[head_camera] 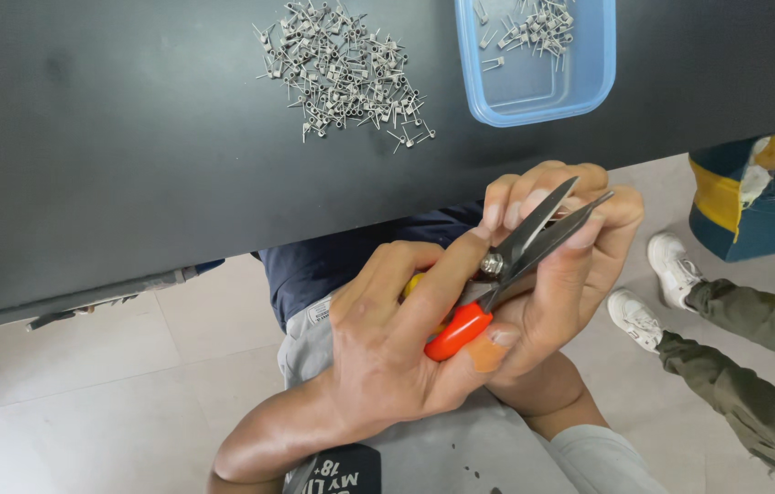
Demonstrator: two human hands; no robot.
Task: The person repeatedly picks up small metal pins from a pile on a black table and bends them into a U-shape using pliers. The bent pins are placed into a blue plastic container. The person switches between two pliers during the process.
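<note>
Just below the near edge of the black table (131, 183), over my lap, both hands hold a pair of snips (516, 252) with orange handles (456, 331) and dark metal blades. My left hand (387, 343) wraps the handles, with its index finger stretched up to the pivot screw. My right hand (580, 265) cups the blades from behind, its fingertips pressed on them near the tips. The blades stand slightly apart. Whether a small part sits between them is hidden by the fingers.
A heap of small grey metal pins (342, 69) lies on the table's far middle. A blue plastic tray (497, 101) holding several more pins stands at the far right. Another person's legs and white shoes (671, 274) are on the tiled floor at right, beside a blue and yellow object (763, 210).
</note>
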